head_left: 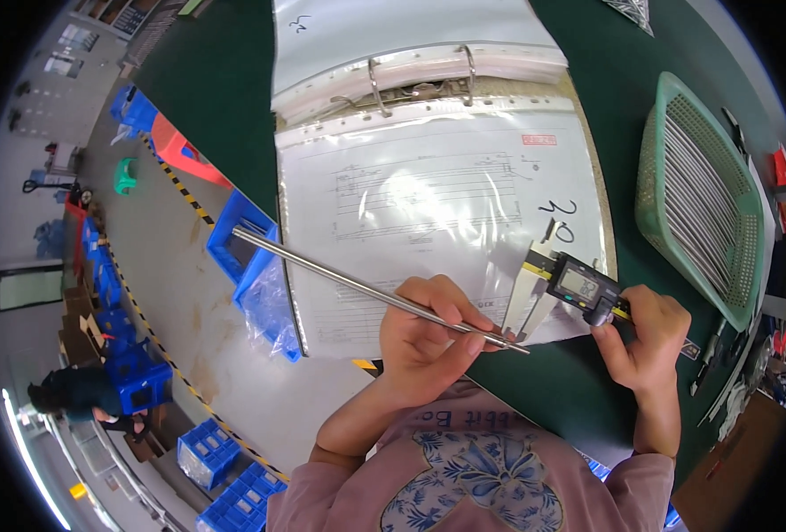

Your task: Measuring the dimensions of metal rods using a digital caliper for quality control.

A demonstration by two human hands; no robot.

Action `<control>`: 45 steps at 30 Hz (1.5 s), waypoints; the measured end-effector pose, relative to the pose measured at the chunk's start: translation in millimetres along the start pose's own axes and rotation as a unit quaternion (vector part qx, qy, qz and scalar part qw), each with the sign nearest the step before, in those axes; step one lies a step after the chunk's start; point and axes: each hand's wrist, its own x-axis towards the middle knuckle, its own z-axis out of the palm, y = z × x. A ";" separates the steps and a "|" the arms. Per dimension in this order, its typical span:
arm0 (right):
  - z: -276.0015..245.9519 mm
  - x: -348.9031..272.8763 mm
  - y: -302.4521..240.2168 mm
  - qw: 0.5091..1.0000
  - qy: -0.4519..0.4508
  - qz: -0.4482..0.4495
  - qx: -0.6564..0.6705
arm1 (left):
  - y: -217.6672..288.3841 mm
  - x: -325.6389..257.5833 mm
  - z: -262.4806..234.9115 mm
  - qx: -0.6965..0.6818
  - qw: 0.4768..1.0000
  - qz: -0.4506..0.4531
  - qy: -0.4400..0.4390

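My left hand [433, 335] pinches a long, thin steel rod [340, 277] near its right end. The rod slants from the upper left down to the right, across the lower part of an open ring binder [428, 191] with drawings in clear sleeves. My right hand [643, 335] grips a digital caliper [579, 285] with a small lit display. Its long jaws [528, 306] point down to the left, and their tips meet the rod beside my left fingertips. Whether both jaws touch the rod is too small to tell.
A green plastic basket [652, 191] with many similar rods [699, 191] stands to the right on the dark green table [211, 89]. Blue crates [233, 235] sit off the table's left edge, one with clear plastic film [278, 310]. Farther left, a person [82, 395] is by the wall.
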 end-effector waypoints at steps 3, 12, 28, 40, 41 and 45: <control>-2.0 0.4 -1.2 1.000 -0.002 0.008 -0.010 | -1.4 0.2 -1.1 0.008 1.000 0.003 -0.005; 2.4 7.3 -5.5 1.000 0.014 -0.003 -0.016 | 7.7 0.4 -3.1 0.029 0.999 0.003 0.027; 1.1 8.1 -4.6 0.999 -0.009 -0.031 -0.013 | 7.4 -0.1 -5.0 0.023 0.999 -0.001 0.025; 1.2 10.5 -4.5 0.993 0.077 -0.087 -0.009 | 5.2 2.0 -0.4 0.026 0.999 0.014 0.039; 1.3 9.1 -5.0 0.993 0.080 -0.086 -0.021 | 4.9 2.0 -0.5 0.020 0.999 0.008 0.040; 0.1 7.4 -5.1 0.995 0.063 -0.070 0.000 | 4.4 1.6 -0.4 0.032 0.999 0.010 0.037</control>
